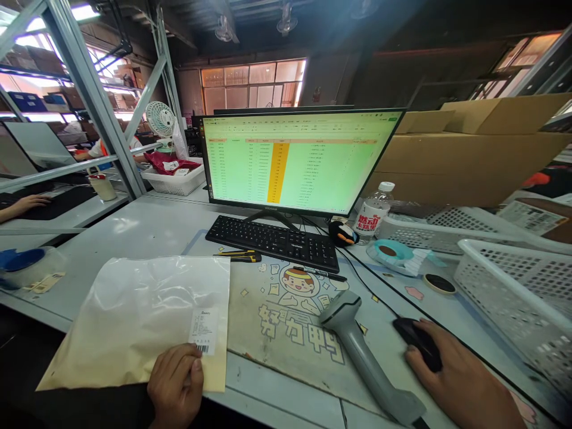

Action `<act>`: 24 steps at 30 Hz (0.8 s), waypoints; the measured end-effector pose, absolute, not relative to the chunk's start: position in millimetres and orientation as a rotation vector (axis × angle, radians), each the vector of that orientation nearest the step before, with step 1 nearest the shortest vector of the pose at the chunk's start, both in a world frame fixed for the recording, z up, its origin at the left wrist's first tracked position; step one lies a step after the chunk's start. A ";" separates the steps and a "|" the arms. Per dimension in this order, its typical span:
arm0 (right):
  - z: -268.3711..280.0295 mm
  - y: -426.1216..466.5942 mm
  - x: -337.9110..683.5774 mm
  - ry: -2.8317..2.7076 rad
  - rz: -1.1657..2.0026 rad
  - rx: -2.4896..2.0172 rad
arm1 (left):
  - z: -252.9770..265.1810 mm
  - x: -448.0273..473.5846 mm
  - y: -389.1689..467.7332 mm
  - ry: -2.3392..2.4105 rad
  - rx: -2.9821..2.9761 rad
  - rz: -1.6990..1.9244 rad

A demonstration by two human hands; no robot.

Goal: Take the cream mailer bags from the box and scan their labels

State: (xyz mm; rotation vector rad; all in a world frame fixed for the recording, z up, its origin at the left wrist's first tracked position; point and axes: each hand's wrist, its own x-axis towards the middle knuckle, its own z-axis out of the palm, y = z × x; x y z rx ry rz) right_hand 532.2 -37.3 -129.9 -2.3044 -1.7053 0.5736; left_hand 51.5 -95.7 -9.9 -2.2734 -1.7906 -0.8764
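Note:
A pale, shiny plastic packing bag (134, 316) with a white barcode label (204, 325) lies at the near left, partly over the table's front edge. My left hand (176, 381) is closed at its lower edge, fingers curled just below the label. On the right, my right hand (451, 375) wraps around a black computer mouse (417, 339). Between my hands a grey barcode scanner (370, 357) rests on the printed desk mat (286, 351). Behind the mat stand a black keyboard (272, 241) and a lit monitor (250, 173) showing a spreadsheet with an orange column.
A yellow-black cutter (243, 256) and a marker pen (319, 274) lie before the keyboard. Right of the monitor are a water bottle (373, 214), a blue tape roll (393, 253) and a white basket (513, 286). At far left, a co-worker's hand (31, 204) rests on a black mat.

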 end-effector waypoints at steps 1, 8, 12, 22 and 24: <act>-130.4 -37.4 532.2 -1.710 0.576 -2.305 | -9.8 51.6 -95.8 -1.801 -2.268 -0.873; -127.9 -37.0 534.4 -1.718 0.606 -2.321 | -10.9 50.1 -96.4 -1.792 -2.264 -0.867; -128.4 -37.2 536.2 -1.737 0.640 -2.316 | -10.1 50.6 -96.1 -1.796 -2.262 -0.870; -134.9 -38.8 541.5 -1.734 0.690 -2.338 | -9.2 51.0 -95.3 -1.782 -2.269 -0.870; -132.7 -38.2 540.2 -1.723 0.692 -2.365 | -8.7 51.2 -95.1 -1.779 -2.270 -0.870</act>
